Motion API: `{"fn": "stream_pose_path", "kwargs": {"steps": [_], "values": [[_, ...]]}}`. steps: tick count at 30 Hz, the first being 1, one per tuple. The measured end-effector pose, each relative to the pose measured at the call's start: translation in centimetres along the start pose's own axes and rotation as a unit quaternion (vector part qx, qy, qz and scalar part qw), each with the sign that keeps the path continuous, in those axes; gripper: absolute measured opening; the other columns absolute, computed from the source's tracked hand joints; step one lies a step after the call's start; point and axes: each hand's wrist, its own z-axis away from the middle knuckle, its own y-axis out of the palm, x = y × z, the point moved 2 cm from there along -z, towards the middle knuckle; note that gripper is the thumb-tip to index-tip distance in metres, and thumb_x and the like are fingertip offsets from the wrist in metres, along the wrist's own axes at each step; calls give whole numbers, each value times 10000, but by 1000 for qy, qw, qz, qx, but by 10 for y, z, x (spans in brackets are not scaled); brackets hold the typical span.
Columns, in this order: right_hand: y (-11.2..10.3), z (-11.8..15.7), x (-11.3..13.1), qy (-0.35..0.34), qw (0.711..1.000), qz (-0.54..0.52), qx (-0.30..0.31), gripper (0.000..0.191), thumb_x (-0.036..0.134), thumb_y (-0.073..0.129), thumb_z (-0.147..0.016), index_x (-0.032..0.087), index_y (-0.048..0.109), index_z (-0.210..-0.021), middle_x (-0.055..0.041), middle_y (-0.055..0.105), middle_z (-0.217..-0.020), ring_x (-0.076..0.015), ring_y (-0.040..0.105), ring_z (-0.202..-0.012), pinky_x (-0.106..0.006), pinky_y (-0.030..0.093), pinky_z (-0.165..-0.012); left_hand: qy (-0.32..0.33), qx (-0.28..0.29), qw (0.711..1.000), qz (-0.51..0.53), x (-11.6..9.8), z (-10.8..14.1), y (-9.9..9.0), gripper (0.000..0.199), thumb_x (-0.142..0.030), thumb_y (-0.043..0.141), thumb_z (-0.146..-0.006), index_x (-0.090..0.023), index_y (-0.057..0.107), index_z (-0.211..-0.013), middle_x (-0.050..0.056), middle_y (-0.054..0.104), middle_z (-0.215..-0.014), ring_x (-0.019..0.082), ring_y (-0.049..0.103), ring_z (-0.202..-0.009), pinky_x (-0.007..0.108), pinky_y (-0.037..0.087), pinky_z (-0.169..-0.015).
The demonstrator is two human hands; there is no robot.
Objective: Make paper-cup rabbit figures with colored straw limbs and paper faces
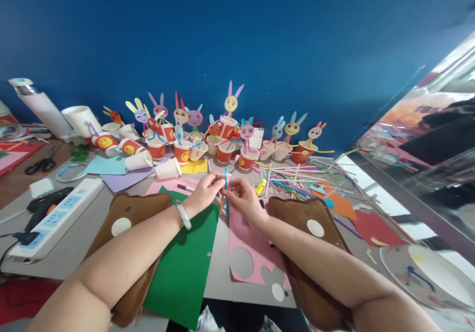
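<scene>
Near the middle of the table, my left hand (210,189) and my right hand (245,199) come together, fingers pinched around a narrow blue strip (227,209). It stands roughly upright, its top poking out above the fingertips and its lower end hanging beneath them. Whether it is a straw or folded paper I cannot tell. An orange strip (221,206) shows just under my left fingers; whether it is joined to the blue one is unclear. Below my left wrist lies a green paper sheet (185,258), and under my right hand a pink sheet (256,245) with cut-out holes.
Paper cups with rabbit-faced figures (226,129) line the blue wall. Brown cushions (148,208) lie under both forearms. Loose straws and strips (293,173) are heaped at right, beside a paper plate (401,272). Scissors (42,164), a glue gun (44,203) and a power strip (70,213) sit left.
</scene>
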Motion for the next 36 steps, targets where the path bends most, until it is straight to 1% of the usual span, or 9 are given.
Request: {"fn": "stream_pose_path", "kwargs": {"steps": [3, 6, 10, 14, 17, 20, 24, 31, 36], "values": [[-5, -3, -7, 17, 999, -10, 35, 393, 529, 778, -715, 193, 590, -792, 16, 608, -644, -90, 479, -491, -218, 369, -419, -33, 0, 999, 42, 0, 1, 1, 209, -345, 566, -860, -148, 602, -917, 20, 628, -864, 126, 580, -799, 248, 480, -718], [-8, 1, -4, 35, 998, -12, 53, 389, 554, 746, -748, 192, 606, -776, 37, 563, -547, -85, 429, -415, -225, 322, -381, -51, 5, 995, 82, 0, 1, 3, 269, -392, 634, -825, -137, 616, -909, 7, 619, -782, 100, 560, -688, 219, 451, -609], [-13, 7, 3, 33, 998, -7, 56, 367, 540, 744, -763, 194, 627, -802, 26, 585, -571, -98, 468, -436, -237, 363, -410, -61, 3, 989, 132, -1, 1, 4, 324, -426, 721, -755, -125, 626, -822, -13, 592, -680, 74, 522, -601, 205, 419, -561], [-16, 7, 7, 39, 996, -16, 74, 354, 530, 739, -774, 196, 626, -805, 14, 600, -596, -110, 488, -454, -247, 383, -430, -67, 13, 987, 149, -1, 2, 3, 314, -434, 687, -798, -123, 641, -813, 3, 608, -692, 84, 557, -618, 209, 425, -567], [-18, 7, 9, 48, 994, -33, 98, 341, 522, 728, -790, 195, 631, -799, 26, 569, -582, -92, 450, -444, -231, 344, -422, -45, 14, 993, 105, -4, 4, 2, 303, -431, 624, -856, -132, 638, -809, 10, 612, -702, 95, 565, -630, 216, 434, -572], [-18, 8, 11, 56, 990, -54, 120, 323, 509, 719, -805, 197, 635, -808, 38, 535, -571, -81, 421, -448, -220, 318, -427, 18, 1, 1000, 13, -12, 6, 0, 289, -413, 573, -898, -143, 629, -811, 15, 622, -728, 103, 555, -663, 224, 449, -622], [-18, 11, 13, 58, 984, -69, 151, 319, 513, 697, -822, 200, 638, -825, 42, 518, -582, -74, 384, -455, -220, 300, -436, 91, 9, 991, -102, -19, 10, 0, 247, -363, 522, -933, -157, 605, -824, 14, 624, -758, 121, 557, -720, 238, 442, -685], [-21, 9, 11, 15, 995, 49, 84, 371, 524, 725, -762, 196, 568, -693, 39, 455, -570, -96, 375, -507, -243, 306, -467, 146, 20, 968, -205, -21, 14, 1, 212, -300, 482, -943, -178, 514, -772, -4, 559, -724, 116, 504, -679, 239, 379, -646], [-20, 9, 10, -14, 990, 129, 55, 238, 412, 660, -799, 205, 583, -710, 25, 490, -578, -121, 430, -549, -253, 352, -508, 142, 29, 966, -215, -20, 15, 3, 192, -253, 491, -915, -186, 467, -737, -7, 538, -711, 113, 479, -665, 242, 368, -640]]}}
